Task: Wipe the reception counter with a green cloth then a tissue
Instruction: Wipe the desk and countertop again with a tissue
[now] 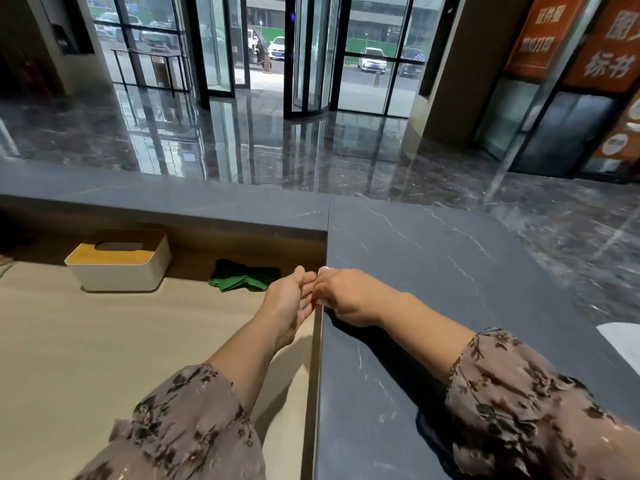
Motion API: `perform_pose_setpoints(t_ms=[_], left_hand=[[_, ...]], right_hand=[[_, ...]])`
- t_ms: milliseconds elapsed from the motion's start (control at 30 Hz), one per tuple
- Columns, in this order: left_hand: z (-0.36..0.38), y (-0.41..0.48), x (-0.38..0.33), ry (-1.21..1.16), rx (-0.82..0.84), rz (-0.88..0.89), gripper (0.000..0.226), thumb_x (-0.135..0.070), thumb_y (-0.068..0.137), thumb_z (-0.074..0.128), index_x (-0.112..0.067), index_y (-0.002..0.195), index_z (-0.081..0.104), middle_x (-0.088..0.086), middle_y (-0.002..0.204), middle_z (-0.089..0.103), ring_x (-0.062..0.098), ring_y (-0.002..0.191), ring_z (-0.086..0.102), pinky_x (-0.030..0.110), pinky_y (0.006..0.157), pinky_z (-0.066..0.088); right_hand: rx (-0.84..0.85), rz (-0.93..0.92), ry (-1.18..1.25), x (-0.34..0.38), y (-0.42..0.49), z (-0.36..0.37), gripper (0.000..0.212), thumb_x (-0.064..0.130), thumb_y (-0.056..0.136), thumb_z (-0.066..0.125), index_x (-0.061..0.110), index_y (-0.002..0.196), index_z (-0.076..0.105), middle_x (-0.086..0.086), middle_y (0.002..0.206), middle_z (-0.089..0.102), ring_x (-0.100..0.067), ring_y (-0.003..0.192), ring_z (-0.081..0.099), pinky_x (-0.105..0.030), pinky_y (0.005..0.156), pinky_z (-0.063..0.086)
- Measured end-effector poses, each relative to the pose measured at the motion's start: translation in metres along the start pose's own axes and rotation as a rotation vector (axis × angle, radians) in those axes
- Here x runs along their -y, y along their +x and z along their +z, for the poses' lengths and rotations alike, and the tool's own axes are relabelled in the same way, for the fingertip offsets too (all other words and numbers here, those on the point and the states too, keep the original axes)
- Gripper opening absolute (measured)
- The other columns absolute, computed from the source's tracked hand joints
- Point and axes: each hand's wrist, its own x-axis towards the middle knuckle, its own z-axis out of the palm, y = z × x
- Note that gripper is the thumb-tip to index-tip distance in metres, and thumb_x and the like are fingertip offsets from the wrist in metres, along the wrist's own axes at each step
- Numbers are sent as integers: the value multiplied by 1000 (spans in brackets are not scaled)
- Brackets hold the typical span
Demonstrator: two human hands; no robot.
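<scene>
Floral sleeves (183, 427) frame the bottom of the view, and both forearms reach forward to the counter (433, 271).

At its near left edge, the right hand (346, 299) has its fingers curled down over a white tissue (323, 270). Only small scraps of the tissue peep out past the knuckles and under the palm. The hand presses it right at the counter's lip. The left hand (289, 299) sits just off that lip, palm turned up, fingers loosely straight and close together. Its fingertips meet the right hand's fingers, and it grips nothing. It looks cupped to catch whatever gets swept off, though nothing can be seen in the palm.

The green cloth (242, 280) lies crumpled on the pale desk (104, 341) below the counter, close against the counter's side wall and untouched. Farther from the counter along the same desk stands a white tissue box (117, 268) with a wooden lid. A white sheet (620, 341) shows on the counter's far right.

With the cloth put down and the tissue in hand, the green-cloth pass appears finished and the tissue pass is under way. The dark stone looks dry and streak-free, but how much of it has had the tissue cannot be told. What seems left is finishing this edge and dealing with the tissue.
</scene>
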Motion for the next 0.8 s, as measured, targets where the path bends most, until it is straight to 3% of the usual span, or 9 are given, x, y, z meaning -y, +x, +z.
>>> perform_pose_setpoints(t_ms=[100, 300, 467, 633, 800], left_hand=[[-11, -22, 11, -32, 81, -47, 49, -31, 105, 24, -1, 139, 43, 14, 140, 52, 27, 129, 49, 35, 105, 38], [-40, -67, 43, -156, 213, -104, 50, -31, 105, 22, -2, 140, 44, 13, 141, 52, 25, 133, 46, 41, 118, 26], [-49, -101, 57, -191, 250, -42, 41, -21, 104, 28, -4, 135, 48, 6, 123, 63, 20, 120, 55, 32, 108, 37], [-49, -105, 64, -118, 172, 55, 42, -17, 102, 36, -7, 143, 40, 9, 142, 50, 21, 130, 49, 36, 114, 33], [-36, -83, 50, -166, 152, 34, 44, -15, 103, 35, -4, 146, 34, 12, 149, 41, 23, 137, 40, 37, 117, 28]], right_hand=[[-1, -50, -19, 23, -25, 5, 19, 16, 91, 49, 16, 91, 68, -3, 99, 62, -20, 90, 55, -40, 78, 53], [-58, -75, 85, 70, -76, 3, 20, 19, 94, 48, 17, 98, 68, 0, 107, 60, -18, 100, 54, -35, 85, 50], [-105, -99, 64, 91, -94, 2, 22, 19, 93, 49, 18, 104, 68, 3, 110, 61, -13, 104, 53, -31, 87, 50], [-111, -91, 0, 87, -90, -4, 24, 24, 95, 49, 23, 111, 67, 7, 109, 60, -9, 103, 51, -25, 82, 50], [-71, -22, -62, 65, -63, -4, 21, 20, 93, 53, 23, 109, 67, 6, 105, 58, -12, 101, 53, -29, 80, 51]])
